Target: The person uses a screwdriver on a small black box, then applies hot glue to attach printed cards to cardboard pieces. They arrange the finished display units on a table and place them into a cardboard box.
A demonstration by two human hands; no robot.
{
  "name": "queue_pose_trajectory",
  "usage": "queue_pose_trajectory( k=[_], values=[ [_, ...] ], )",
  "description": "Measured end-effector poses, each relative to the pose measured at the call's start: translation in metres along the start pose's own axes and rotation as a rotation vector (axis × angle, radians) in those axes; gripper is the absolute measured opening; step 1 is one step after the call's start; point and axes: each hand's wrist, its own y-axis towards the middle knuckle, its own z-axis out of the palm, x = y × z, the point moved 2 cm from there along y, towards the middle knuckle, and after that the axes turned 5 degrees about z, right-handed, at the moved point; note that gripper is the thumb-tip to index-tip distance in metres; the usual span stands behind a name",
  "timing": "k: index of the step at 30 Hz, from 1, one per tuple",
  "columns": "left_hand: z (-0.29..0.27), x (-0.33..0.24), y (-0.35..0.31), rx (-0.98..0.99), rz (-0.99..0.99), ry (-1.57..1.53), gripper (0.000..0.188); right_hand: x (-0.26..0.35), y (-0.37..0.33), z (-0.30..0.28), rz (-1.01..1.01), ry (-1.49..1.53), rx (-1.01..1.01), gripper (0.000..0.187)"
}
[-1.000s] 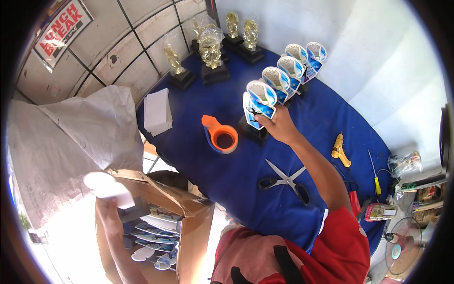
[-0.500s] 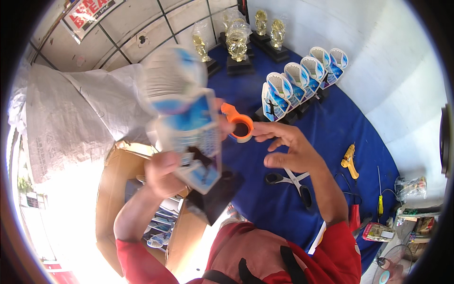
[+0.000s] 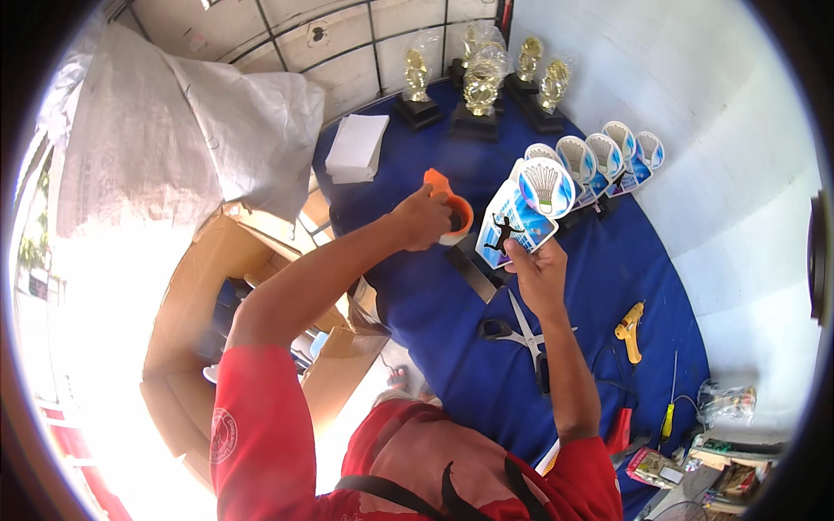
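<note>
My left hand [image 3: 423, 220] is closed round an orange tape dispenser [image 3: 463, 211] above the blue-covered table. My right hand [image 3: 540, 269] grips the lower part of a flat badminton trophy [image 3: 527, 213], with the thumb across its front. This trophy has a round shuttlecock top, a blue-and-white panel with a black player figure, and a black base [image 3: 473, 271]. It leans beside a row of similar shuttlecock trophies [image 3: 602, 156] and partly covers the nearest ones. Scissors [image 3: 526, 334] lie spread apart on the cloth below my right hand.
Gold trophies [image 3: 482, 82] in clear plastic stand at the back. White cards [image 3: 357, 146] lie at the far left of the table [image 3: 417, 300]. A yellow glue gun [image 3: 631, 332] and a screwdriver [image 3: 668, 417] lie to the right. An open cardboard box [image 3: 187, 321] stands at the left.
The trophy has gone from my left hand to my right and moved rightward beside the row. My left hand now holds the tape dispenser. The view has shifted, showing the white cards.
</note>
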Motion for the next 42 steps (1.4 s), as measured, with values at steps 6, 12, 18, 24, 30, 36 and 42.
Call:
queue_pose_trajectory(
  k=[6, 12, 18, 24, 30, 36, 42],
  values=[
    [-0.017, 0.06, -0.024, -0.343, -0.269, -0.1, 0.02, -0.023, 0.022, 0.027, -0.36, -0.239, -0.108, 0.017],
    [-0.069, 0.063, -0.145, -1.051, -0.288, -0.237, 0.023, -0.039, 0.028, 0.029, -0.331, -0.373, -0.088, 0.017],
    [-0.003, 0.033, -0.298, -1.159, -0.634, -0.276, 0.02, -0.053, 0.03, 0.02, -0.276, -0.418, -0.163, 0.02],
    [0.116, -0.042, -0.35, -0.485, -0.663, -0.561, 0.038, -0.039, 0.007, 0.023, 0.035, -0.763, -0.019, 0.024],
    [0.168, -0.071, -0.328, -0.084, -0.502, -0.678, 0.066, 0.007, -0.045, 0.061, 0.078, -0.729, 0.108, 0.024],
    [0.161, -0.069, -0.328, -0.262, -0.378, -0.806, 0.059, 0.064, -0.074, 0.124, -0.269, -0.659, 0.258, 0.017],
    [0.171, -0.067, -0.349, -0.179, -0.266, -0.452, 0.033, 0.076, -0.108, 0.158, -0.298, -0.475, 0.331, 0.015]
  ],
)
